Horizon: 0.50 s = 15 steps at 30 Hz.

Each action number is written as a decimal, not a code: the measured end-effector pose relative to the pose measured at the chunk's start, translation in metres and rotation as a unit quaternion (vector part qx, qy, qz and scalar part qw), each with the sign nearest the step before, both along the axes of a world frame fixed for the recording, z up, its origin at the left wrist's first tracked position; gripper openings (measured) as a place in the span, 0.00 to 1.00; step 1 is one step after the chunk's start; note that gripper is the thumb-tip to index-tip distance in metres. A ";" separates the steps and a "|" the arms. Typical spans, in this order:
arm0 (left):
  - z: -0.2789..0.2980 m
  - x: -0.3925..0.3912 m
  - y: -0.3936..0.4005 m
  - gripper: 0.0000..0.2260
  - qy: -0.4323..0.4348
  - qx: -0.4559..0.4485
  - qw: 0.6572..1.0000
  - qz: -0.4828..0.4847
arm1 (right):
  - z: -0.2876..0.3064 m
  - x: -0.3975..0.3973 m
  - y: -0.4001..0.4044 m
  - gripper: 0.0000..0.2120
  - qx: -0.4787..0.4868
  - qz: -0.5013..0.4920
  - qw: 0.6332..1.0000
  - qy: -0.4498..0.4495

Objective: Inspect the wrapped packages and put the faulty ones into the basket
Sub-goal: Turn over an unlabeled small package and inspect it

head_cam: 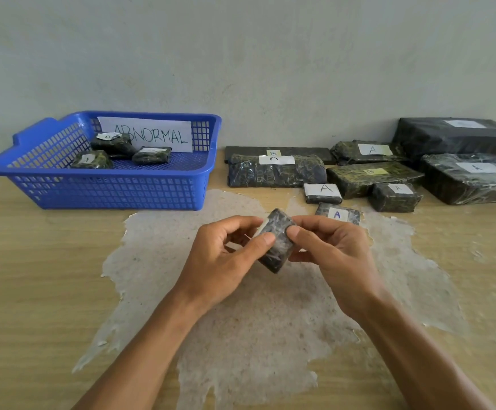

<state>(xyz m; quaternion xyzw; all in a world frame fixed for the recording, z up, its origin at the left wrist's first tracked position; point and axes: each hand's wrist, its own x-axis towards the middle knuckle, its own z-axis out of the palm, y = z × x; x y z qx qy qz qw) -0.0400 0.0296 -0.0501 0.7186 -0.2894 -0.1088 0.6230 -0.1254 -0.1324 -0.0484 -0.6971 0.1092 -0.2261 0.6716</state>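
**Small package held in both hands above the table**

The left hand (226, 255) and the right hand (329, 255) together hold one small dark package (276, 241) in front of the person, tilted, lifted clear of the table (33, 276); each hand pinches it between thumb and curled fingers, the left thumb lying across its near face, the right thumb pressing its right edge; a pale strip shows at the package's upper left edge, too hidden to read.

The blue basket (107, 187) stands at the far left by the wall (241, 54); a white sign (149, 134) reading ABNORMAL leans inside its back wall; three small wrapped packages lie in it, one at the back (113, 143) with a label marked B, one to the right (152, 155), one at the front left (93, 159).

To the right, near the wall, lies a group of wrapped packages with paper labels: a long roll (276, 174) in front of a flat dark bar (276, 152); a package marked B (371, 177); several marked A, among them a large one at the far right (474, 179) and a small one (338, 214) just beyond the right hand; a big dark box (456, 136) sits at the back right, its label blurred.

Under the hands, the wooden surface shows a wide pale patch (255, 321) where the veneer is torn.
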 end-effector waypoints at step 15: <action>0.004 0.004 0.000 0.04 0.042 -0.073 0.994 0.075 | 0.001 -0.001 0.004 0.09 -0.006 0.056 0.997 0.055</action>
